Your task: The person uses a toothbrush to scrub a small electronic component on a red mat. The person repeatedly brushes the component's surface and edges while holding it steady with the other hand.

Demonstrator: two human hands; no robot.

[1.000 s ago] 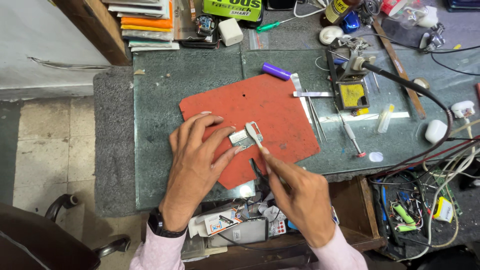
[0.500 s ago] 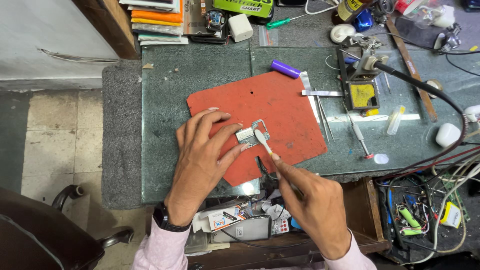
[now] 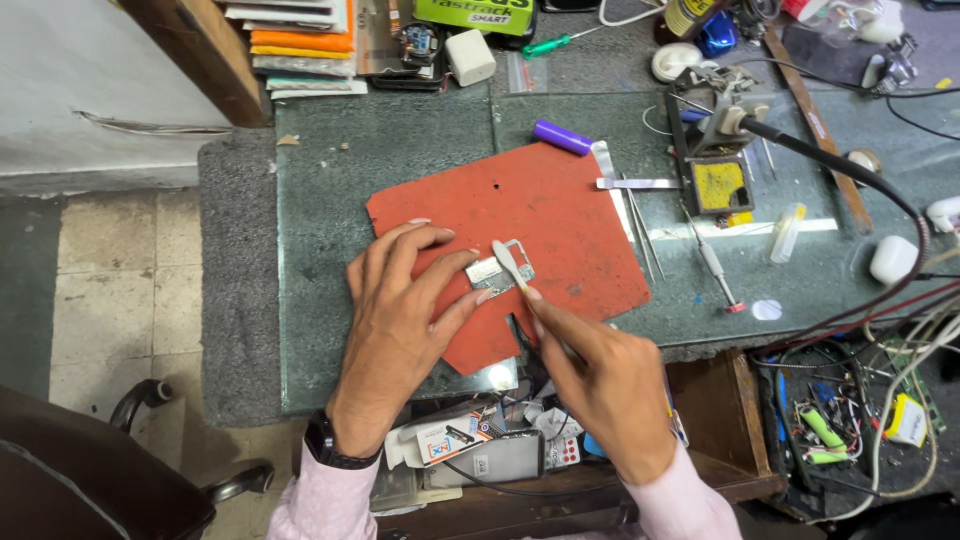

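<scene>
A red work mat (image 3: 530, 200) lies on the grey-green bench top. On its near part sits a small silver metal part (image 3: 497, 268) with a rectangular frame at its right end. My left hand (image 3: 395, 320) rests on the mat, thumb and fingertips pinning the part's left side. My right hand (image 3: 600, 380) holds a thin flat white tool (image 3: 508, 265) like a pen, its tip laid across the part.
Tweezers and a metal strip (image 3: 638, 184) lie right of the mat, beside a purple cylinder (image 3: 562, 137), a soldering stand with yellow sponge (image 3: 720, 185) and a screwdriver (image 3: 716, 270). Books are stacked at the back left (image 3: 300, 45). An open drawer of clutter (image 3: 480, 450) sits below the bench edge.
Both hands and the metal part stay in nearly the same place on the mat. The white tool's tip has shifted slightly over the part. The camera view has drifted a little.
</scene>
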